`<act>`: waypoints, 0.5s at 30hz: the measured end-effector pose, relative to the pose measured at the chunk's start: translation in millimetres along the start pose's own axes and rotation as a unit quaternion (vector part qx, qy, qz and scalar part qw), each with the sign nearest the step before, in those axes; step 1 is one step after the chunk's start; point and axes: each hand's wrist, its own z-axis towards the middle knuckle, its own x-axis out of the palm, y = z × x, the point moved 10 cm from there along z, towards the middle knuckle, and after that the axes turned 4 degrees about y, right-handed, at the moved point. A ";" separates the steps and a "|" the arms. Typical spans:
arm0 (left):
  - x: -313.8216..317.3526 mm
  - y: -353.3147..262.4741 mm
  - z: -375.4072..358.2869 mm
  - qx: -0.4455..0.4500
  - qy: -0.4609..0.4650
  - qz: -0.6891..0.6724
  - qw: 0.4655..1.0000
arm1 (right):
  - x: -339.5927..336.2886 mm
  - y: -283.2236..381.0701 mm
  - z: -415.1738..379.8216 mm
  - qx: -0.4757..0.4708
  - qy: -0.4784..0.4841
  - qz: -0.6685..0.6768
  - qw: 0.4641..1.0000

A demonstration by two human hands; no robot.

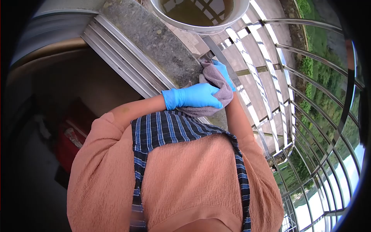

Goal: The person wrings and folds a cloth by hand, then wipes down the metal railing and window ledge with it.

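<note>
A greyish-purple cloth [218, 79] is bunched between my two blue-gloved hands over the stone sill. My left hand [197, 96] is closed on the near part of the cloth, its fingers wrapped over the folds. On the far side, my right hand [224, 73] grips the same cloth near the sill's outer edge; part of its fingers is hidden behind the fabric. A lower fold of the cloth hangs beneath my left wrist, by the hem of the striped apron [174, 129].
A pale bucket [201, 29] of murky water stands beyond my hands. Metal window tracks [119, 58] run along the inner side of the weathered stone sill [154, 42]. Shiny metal bars [266, 77] form a cage on the right, with greenery outside. The room at left is dark.
</note>
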 end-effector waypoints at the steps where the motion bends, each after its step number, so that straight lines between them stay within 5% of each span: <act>1: 1.3 2.8 0.5 -0.011 0.005 0.011 1.000 | -4.8 -5.2 1.8 0.023 -0.019 -0.019 0.999; 9: 26.0 -7.9 -3.6 0.025 0.049 0.086 0.995 | -31.7 -12.2 -53.3 -0.113 -0.101 0.204 0.967; 13: 32.8 -8.6 -4.8 0.005 0.066 0.094 0.993 | -19.8 -35.2 -55.5 0.001 0.044 0.412 0.910; 15: 32.4 -5.4 -1.5 0.014 0.059 0.071 0.996 | -24.4 -41.4 -36.7 -0.007 0.056 0.338 0.940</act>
